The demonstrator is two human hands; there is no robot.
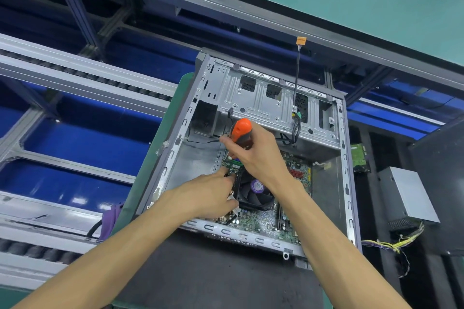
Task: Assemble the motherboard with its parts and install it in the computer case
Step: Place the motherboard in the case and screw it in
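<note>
Both hands work inside the computer case [347, 158]: right hand [253, 155] wrapped round the screwdriver [241, 130], left hand [213, 193] fingertips steadying the motherboard [253, 223], a thin, probably fragile board best touched at bare edges.

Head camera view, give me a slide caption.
Right hand drives orange-handled screwdriver into motherboard inside computer case.

No legible txt; print on orange cable tag [301, 41] & fan sticker [257, 186] too blurry.
</note>
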